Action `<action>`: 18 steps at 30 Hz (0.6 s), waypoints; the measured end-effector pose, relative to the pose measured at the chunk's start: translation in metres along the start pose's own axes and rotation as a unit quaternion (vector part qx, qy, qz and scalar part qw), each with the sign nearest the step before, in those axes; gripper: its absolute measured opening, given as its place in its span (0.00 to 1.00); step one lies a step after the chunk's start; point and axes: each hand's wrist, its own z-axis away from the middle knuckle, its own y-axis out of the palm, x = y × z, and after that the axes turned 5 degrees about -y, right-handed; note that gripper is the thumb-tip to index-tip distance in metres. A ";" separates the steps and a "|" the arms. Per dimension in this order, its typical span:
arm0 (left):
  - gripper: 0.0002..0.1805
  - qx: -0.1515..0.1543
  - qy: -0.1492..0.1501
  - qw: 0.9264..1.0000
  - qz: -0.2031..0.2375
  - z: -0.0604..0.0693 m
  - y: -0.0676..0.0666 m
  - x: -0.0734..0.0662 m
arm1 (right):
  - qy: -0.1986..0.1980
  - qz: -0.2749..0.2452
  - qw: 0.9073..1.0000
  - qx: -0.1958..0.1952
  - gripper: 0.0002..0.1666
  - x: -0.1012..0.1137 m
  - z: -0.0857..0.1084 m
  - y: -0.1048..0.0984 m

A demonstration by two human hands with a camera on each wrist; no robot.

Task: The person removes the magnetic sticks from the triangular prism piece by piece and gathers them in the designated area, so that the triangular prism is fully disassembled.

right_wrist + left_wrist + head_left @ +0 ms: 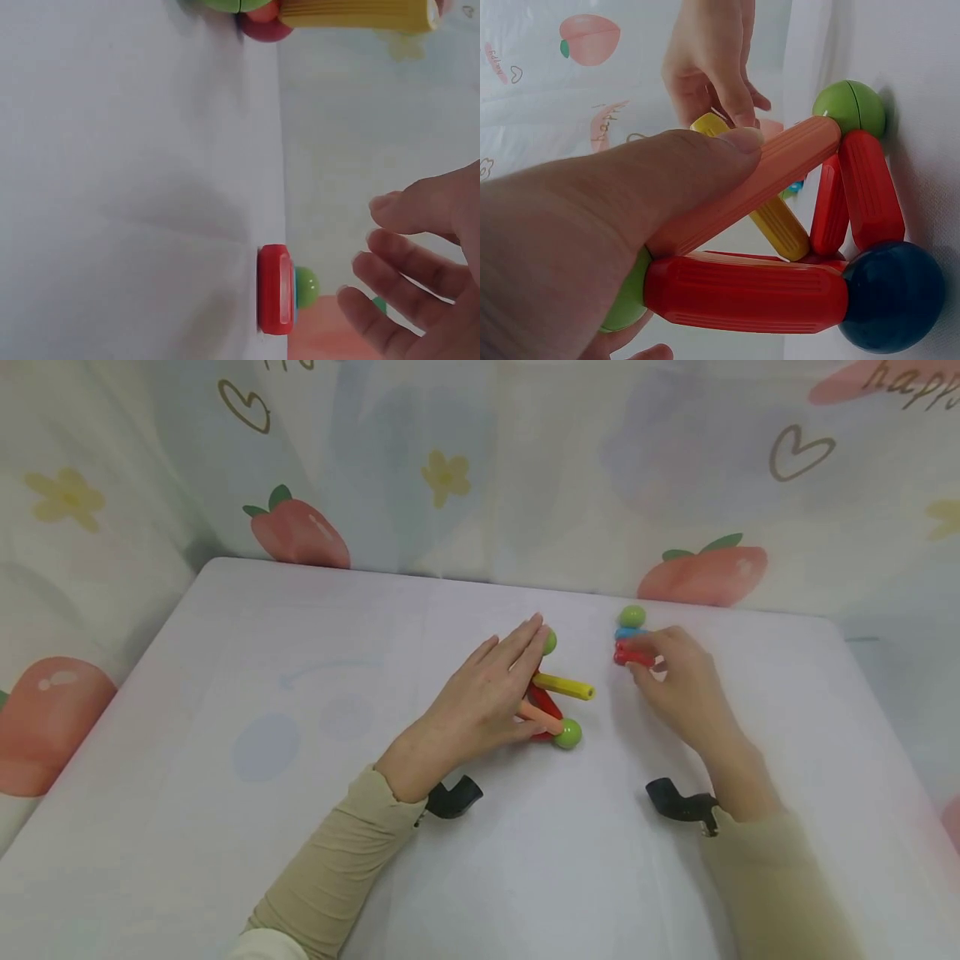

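My left hand (480,702) holds a frame built of magnetic rods and balls, its thumb against an orange rod (799,154). The frame has red rods (746,300), a dark blue ball (892,296) on the table, and green balls (847,109). A yellow rod (564,686) sticks out of it to the right, one end free. My right hand (678,685) hovers by a loose red rod (275,289), fingers bent and apart. In the right wrist view nothing sits between the fingers. Behind that rod lie a blue rod (628,632) and a green ball (632,616).
The white table (330,610) ends at the back against a printed cloth (525,485) that also hangs at the left. Black curved pieces (453,797) stick out beside both wrists, close above the table.
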 end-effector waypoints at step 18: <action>0.62 -0.010 0.005 1.000 -0.005 0.000 0.000 0.000 | 0.000 -0.094 0.988 0.122 0.20 0.020 0.015 0.008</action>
